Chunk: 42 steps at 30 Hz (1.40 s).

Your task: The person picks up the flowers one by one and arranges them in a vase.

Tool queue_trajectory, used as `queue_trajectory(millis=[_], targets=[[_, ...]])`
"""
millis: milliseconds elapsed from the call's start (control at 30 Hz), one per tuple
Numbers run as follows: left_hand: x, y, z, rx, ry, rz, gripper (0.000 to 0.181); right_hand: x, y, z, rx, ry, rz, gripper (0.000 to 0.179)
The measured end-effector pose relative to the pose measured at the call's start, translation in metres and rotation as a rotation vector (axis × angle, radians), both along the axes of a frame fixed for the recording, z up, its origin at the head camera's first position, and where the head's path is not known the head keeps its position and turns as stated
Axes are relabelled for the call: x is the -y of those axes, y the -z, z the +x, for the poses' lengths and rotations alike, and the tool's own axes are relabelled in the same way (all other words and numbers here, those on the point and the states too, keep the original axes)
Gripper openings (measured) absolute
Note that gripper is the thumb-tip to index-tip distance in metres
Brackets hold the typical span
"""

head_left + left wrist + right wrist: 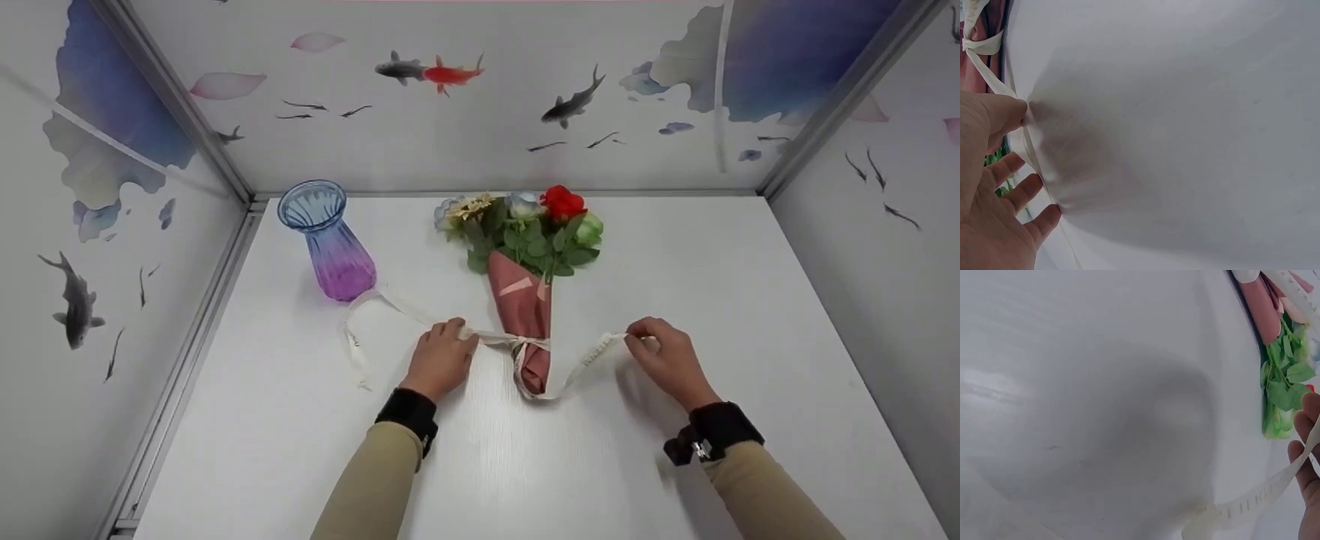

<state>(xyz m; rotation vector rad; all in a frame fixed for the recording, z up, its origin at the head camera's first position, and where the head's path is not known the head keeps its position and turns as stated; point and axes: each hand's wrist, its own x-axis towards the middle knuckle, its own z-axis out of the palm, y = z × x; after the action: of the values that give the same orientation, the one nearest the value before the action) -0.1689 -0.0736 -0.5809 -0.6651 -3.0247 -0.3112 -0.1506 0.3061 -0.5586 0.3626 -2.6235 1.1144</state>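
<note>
A bouquet of artificial flowers (564, 202) lies on the table, its stems wrapped in dusky-pink paper (525, 304). A cream ribbon (598, 350) with printed lettering is tied around the lower part of the wrap. To the left of the bouquet, my left hand (441, 360) pinches one stretch of the ribbon near the knot, its other fingers spread along the strip. My right hand (670, 356) holds the other stretch between thumb and fingertips, off to the right. Part of the ribbon loops below the wrap's bottom end, and the left tail trails across the table toward the vase.
A blue-to-purple glass vase (330, 244) is at the back left of the white table (480, 480). Printed panels with fish and leaves enclose the table at the back and on both sides. Each wrist wears a black strap (726, 429).
</note>
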Motion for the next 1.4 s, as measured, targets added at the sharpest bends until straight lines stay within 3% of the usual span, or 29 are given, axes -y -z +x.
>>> queue_trajectory(millis=[133,333,600,800,933,1100,1400], targets=[[0.000,0.000,0.001,-0.003,0.007,0.002,0.031,0.001,-0.008,0.001,-0.115,0.012,-0.095,0.008],[0.000,-0.001,0.001,-0.012,0.010,-0.007,0.030,-0.007,-0.015,-0.001,-0.161,0.092,-0.160,0.007],[0.001,-0.002,0.000,0.008,0.006,0.008,0.030,-0.020,-0.012,-0.008,-0.108,0.252,-0.079,0.007],[0.001,-0.005,0.001,0.018,0.001,0.011,0.030,-0.029,-0.010,-0.016,-0.184,0.337,0.016,0.007],[0.001,-0.004,0.001,0.017,0.001,0.020,0.030,-0.032,-0.017,-0.020,-0.095,0.410,0.023,0.011],[0.002,-0.003,0.001,0.018,0.001,0.020,0.031,-0.031,-0.025,-0.024,0.025,0.407,-0.031,0.020],[0.002,-0.004,0.001,0.028,-0.002,0.016,0.032,-0.028,-0.022,-0.029,-0.024,0.293,0.004,0.018]])
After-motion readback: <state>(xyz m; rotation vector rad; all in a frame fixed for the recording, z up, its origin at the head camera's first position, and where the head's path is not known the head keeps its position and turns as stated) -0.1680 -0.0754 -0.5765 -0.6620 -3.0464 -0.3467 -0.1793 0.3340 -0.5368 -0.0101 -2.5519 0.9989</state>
